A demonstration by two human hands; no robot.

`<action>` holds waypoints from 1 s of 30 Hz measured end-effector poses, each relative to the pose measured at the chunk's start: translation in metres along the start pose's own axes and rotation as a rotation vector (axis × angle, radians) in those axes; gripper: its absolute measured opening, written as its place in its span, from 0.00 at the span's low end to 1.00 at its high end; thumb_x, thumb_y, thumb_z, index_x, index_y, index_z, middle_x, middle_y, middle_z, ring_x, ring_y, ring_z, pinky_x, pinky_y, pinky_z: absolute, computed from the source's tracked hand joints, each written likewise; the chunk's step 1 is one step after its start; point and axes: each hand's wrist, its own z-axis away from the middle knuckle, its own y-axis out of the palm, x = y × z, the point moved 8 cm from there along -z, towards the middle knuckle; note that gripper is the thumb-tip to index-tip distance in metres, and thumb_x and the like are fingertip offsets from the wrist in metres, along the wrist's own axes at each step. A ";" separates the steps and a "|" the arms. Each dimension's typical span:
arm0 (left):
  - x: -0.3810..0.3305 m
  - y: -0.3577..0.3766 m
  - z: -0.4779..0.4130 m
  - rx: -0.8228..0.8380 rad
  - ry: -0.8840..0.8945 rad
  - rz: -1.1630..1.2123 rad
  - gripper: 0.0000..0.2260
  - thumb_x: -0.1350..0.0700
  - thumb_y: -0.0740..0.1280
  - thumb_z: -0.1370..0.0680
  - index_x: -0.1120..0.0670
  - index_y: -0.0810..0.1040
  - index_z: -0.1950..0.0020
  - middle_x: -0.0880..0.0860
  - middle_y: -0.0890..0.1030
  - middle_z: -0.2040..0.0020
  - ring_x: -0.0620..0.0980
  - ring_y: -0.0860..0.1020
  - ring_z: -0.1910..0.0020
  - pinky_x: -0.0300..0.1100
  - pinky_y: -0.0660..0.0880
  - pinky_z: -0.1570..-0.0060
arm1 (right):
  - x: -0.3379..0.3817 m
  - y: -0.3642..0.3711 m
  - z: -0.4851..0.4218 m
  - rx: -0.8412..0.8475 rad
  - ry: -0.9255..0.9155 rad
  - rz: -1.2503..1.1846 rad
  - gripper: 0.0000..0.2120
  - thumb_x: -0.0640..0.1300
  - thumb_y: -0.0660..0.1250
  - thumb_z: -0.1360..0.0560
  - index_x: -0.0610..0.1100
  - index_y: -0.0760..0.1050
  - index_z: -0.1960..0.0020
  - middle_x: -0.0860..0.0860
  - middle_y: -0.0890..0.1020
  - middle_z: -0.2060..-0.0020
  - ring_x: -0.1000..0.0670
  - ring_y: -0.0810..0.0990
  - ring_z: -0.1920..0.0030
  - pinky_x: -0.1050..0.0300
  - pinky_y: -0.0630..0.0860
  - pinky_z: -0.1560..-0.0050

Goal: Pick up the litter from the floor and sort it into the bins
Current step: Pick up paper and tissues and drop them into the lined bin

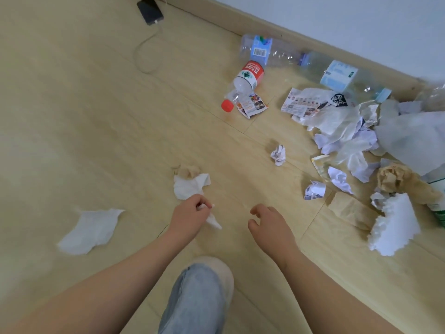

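A white tissue scrap [213,222] is pinched in the left hand [191,213], while nothing is held by the loosely curled right hand [271,225]. Just ahead of the left knuckles a crumpled tissue [189,185] is found on the floor [96,116], nearer that hand than the right.

Bare floor [96,116] lies open at left; a litter heap [361,141] crowds the right, seemingly reaching the wall [337,18].
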 end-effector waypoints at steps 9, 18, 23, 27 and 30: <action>0.069 -0.085 0.048 -0.175 -0.186 -0.041 0.12 0.50 0.63 0.21 0.57 0.79 0.55 0.50 0.78 0.62 0.45 0.73 0.64 0.38 0.68 0.62 | 0.077 0.049 -0.006 0.112 -0.167 0.016 0.17 0.44 0.58 0.23 0.45 0.69 0.35 0.46 0.74 0.40 0.46 0.73 0.41 0.52 0.73 0.45; 0.125 -0.133 0.042 -0.332 -0.307 -0.018 0.06 0.56 0.61 0.23 0.53 0.74 0.47 0.48 0.75 0.60 0.45 0.71 0.66 0.39 0.67 0.66 | 0.117 0.064 -0.014 0.117 -0.260 0.149 0.16 0.45 0.57 0.22 0.45 0.68 0.35 0.47 0.74 0.40 0.47 0.74 0.44 0.53 0.74 0.48; 0.174 -0.161 0.030 -0.380 -0.381 -0.093 0.25 0.57 0.63 0.25 0.52 0.61 0.29 0.57 0.76 0.50 0.52 0.74 0.61 0.42 0.68 0.67 | 0.120 0.076 -0.009 0.140 -0.237 0.197 0.17 0.46 0.56 0.21 0.46 0.67 0.34 0.48 0.73 0.40 0.48 0.74 0.43 0.54 0.73 0.47; 0.198 -0.162 0.008 -0.304 -0.499 0.014 0.34 0.55 0.64 0.26 0.51 0.50 0.25 0.55 0.79 0.55 0.48 0.78 0.64 0.43 0.72 0.59 | 0.116 0.079 -0.011 0.127 -0.196 0.223 0.17 0.46 0.56 0.21 0.47 0.67 0.34 0.49 0.73 0.41 0.49 0.74 0.43 0.53 0.74 0.45; 0.208 -0.152 -0.006 -0.263 -0.544 0.009 0.29 0.51 0.64 0.27 0.50 0.58 0.28 0.54 0.80 0.57 0.48 0.81 0.68 0.39 0.72 0.63 | 0.115 0.080 -0.013 0.121 -0.171 0.223 0.17 0.46 0.56 0.21 0.47 0.67 0.33 0.50 0.73 0.41 0.49 0.73 0.43 0.54 0.73 0.46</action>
